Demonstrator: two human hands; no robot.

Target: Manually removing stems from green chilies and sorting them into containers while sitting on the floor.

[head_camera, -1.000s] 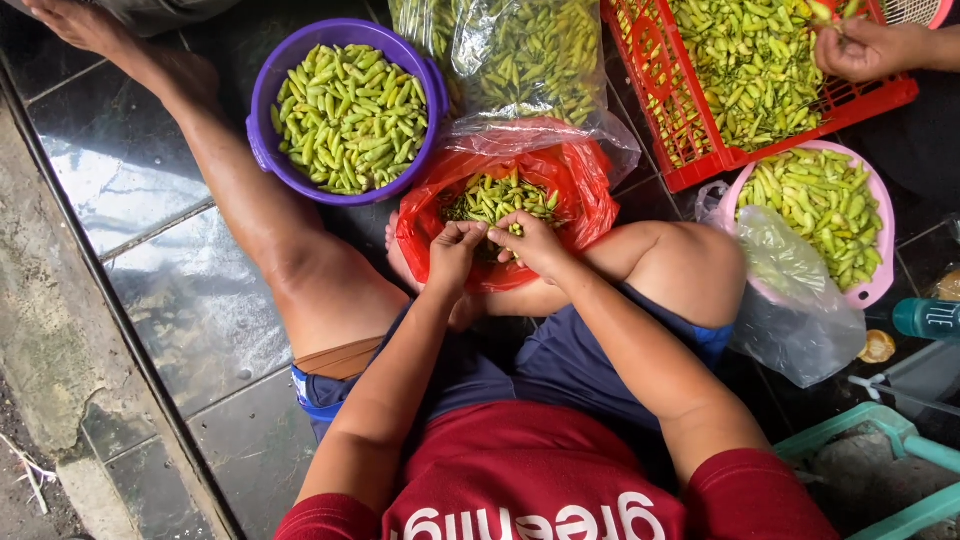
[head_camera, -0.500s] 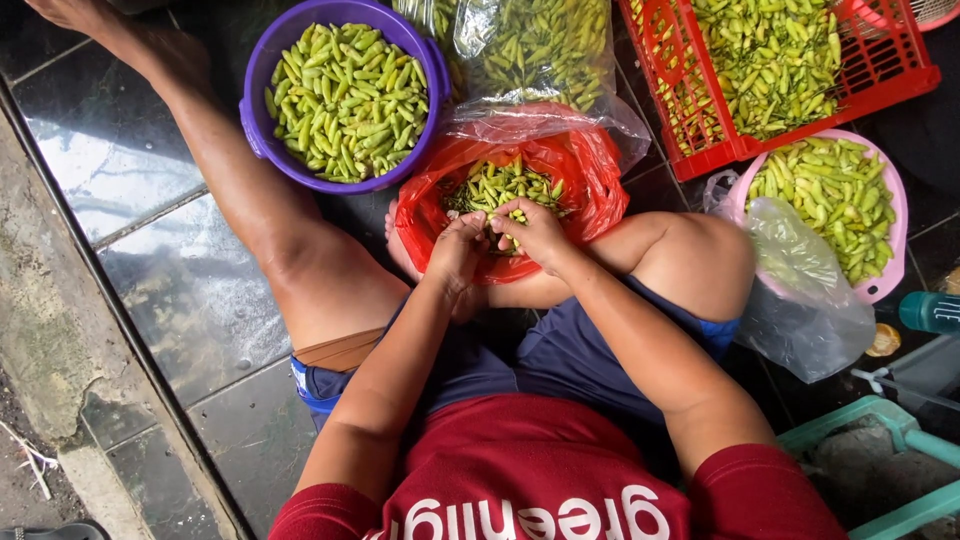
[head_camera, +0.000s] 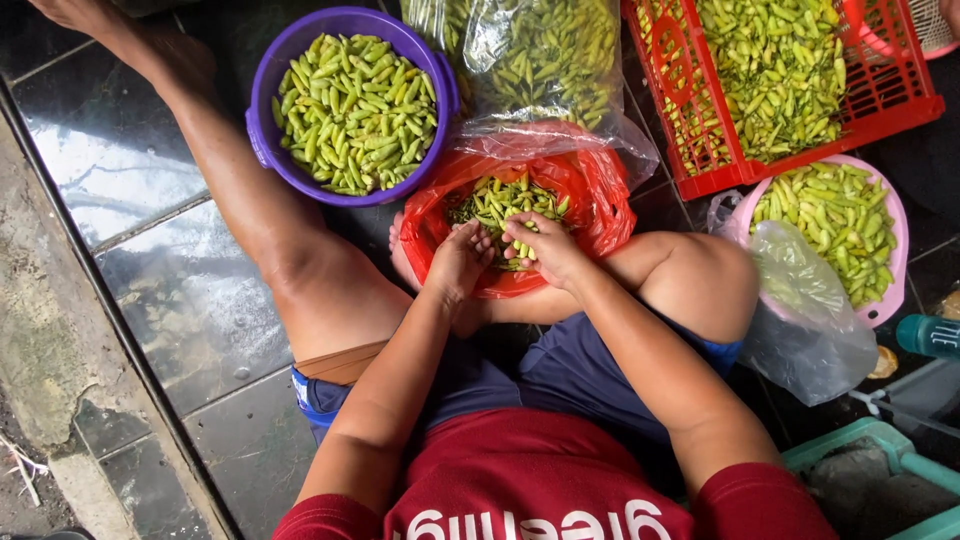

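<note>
1. The person sits on the dark tile floor [head_camera: 150,180] with both hands together over the red bag [head_camera: 600,200], which lies between the legs and holds green chilies [head_camera: 495,200].
2. The left hand [head_camera: 458,262] curls over a few chilies at the bag's near edge; whether it grips 1 firmly cannot be told.
3. The right hand [head_camera: 545,248] pinches a chili, its fingertips close beside the left.
4. To do this well, the hands should stay low over the bag, so anything dropped falls back inside, and take 1 chili at a time.
5. The purple bowl [head_camera: 275,60] of chilies stands just beyond the left leg, within easy reach.
6. A clear bag [head_camera: 545,60] of chilies rests against the red bag's far side.
7. The red crate [head_camera: 900,90] and pink bowl [head_camera: 890,300] sit to the right; the bent right knee [head_camera: 700,285] lies between them and the hands.
</note>
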